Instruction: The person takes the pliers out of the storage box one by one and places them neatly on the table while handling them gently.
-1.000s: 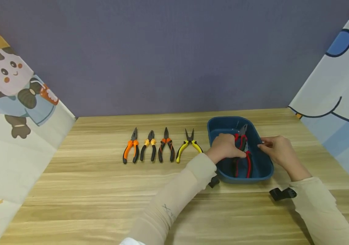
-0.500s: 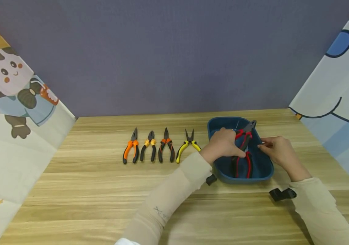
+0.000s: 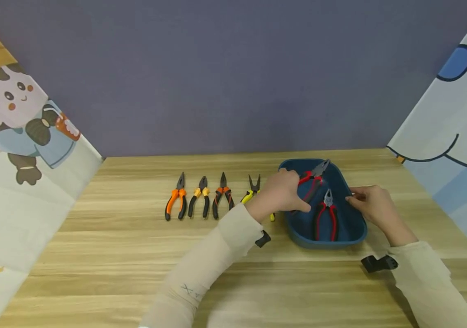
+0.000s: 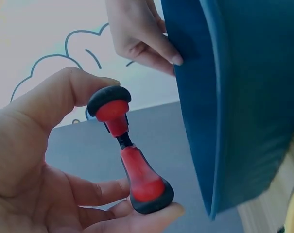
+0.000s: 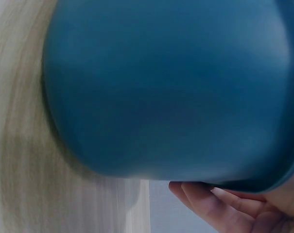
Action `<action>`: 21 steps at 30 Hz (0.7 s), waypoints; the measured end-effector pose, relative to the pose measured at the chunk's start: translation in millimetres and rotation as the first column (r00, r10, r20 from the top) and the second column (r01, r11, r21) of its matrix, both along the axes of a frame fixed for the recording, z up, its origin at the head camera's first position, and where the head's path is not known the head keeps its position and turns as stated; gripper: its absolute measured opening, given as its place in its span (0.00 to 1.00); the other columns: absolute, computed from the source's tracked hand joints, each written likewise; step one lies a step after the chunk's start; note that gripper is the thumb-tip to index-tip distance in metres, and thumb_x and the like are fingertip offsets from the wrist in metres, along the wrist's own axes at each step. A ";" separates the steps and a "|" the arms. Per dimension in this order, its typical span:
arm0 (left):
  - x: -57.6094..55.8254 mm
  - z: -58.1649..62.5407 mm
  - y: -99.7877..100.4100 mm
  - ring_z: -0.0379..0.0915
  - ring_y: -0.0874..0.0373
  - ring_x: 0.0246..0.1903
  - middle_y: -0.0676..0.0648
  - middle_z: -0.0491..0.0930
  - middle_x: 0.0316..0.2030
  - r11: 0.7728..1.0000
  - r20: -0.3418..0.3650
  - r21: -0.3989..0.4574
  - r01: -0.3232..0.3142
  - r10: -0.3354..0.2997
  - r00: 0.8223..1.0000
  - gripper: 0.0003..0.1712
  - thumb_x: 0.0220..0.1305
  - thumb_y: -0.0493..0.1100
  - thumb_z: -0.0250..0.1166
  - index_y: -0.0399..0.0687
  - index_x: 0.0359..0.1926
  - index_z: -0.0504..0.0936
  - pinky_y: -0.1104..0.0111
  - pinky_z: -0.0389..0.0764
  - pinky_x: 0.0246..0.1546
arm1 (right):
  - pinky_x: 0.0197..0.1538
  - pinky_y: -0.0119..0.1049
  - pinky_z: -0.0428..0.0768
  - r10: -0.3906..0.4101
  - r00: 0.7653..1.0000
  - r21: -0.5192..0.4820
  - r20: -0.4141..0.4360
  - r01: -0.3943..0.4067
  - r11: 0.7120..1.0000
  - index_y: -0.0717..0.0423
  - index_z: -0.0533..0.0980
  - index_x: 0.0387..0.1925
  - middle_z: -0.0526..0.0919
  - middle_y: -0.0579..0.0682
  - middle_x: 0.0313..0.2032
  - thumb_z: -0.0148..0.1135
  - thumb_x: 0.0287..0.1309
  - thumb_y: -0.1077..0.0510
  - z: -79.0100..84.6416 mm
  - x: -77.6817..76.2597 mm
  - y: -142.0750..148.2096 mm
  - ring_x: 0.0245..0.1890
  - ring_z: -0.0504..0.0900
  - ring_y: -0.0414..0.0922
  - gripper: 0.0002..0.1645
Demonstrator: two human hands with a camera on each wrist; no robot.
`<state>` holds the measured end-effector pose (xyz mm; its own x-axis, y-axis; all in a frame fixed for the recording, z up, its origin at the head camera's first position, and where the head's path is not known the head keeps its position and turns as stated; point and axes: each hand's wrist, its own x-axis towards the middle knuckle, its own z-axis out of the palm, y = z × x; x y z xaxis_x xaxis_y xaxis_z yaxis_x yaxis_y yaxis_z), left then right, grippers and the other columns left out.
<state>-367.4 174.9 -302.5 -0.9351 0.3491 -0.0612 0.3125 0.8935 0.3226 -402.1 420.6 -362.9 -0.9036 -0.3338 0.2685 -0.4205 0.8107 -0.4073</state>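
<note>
In the head view my left hand holds a pair of red-and-black pliers over the left part of a blue bin. The jaws point up and right, toward the bin's far side. In the left wrist view the ends of the pliers' two spread handles sit between my thumb and fingers. A second pair of red-and-black pliers lies on the bin's floor. At the bin's right side, my right hand pinches the rim; in the right wrist view its fingers touch the wall.
Left of the bin several pliers stand in a row on the wooden table: orange pliers, yellow-and-black pliers, orange-and-black pliers and yellow pliers, partly hidden by my left hand. A grey wall rises behind.
My left hand has moved left and drawn the held pliers away from the second pair, which now shows fully on the bin floor. The right hand stays at the rim.
</note>
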 end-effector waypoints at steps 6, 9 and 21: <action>9.0 -0.5 -24.4 0.74 0.56 0.36 0.49 0.77 0.44 0.999 -0.021 0.029 -0.023 0.023 1.000 0.27 0.47 0.60 0.73 0.45 0.38 0.78 0.69 0.75 0.30 | 0.35 0.55 0.78 -0.002 1.000 0.001 0.005 0.002 1.000 0.78 0.76 0.45 0.83 0.66 0.29 0.62 0.55 0.65 -1.3 -0.4 0.2 0.33 0.82 0.63 0.19; 13.0 -1.3 -34.4 0.72 0.57 0.33 0.51 0.76 0.36 0.999 -0.025 0.028 -0.037 0.038 0.999 0.23 0.47 0.59 0.73 0.46 0.31 0.77 0.68 0.73 0.28 | 0.35 0.55 0.78 -0.006 1.000 0.002 0.002 0.006 1.000 0.78 0.76 0.45 0.83 0.66 0.29 0.63 0.55 0.65 -1.3 -0.5 1.6 0.33 0.82 0.63 0.19; 28.4 -17.2 -73.9 0.77 0.47 0.39 0.39 0.69 0.61 0.987 0.018 0.104 -0.124 0.123 0.992 0.44 0.47 0.55 0.74 0.37 0.62 0.70 0.68 0.70 0.24 | 0.35 0.55 0.78 0.007 1.000 -0.002 0.004 -0.007 1.000 0.78 0.76 0.45 0.84 0.66 0.29 0.62 0.55 0.65 1.1 1.6 0.7 0.33 0.82 0.63 0.19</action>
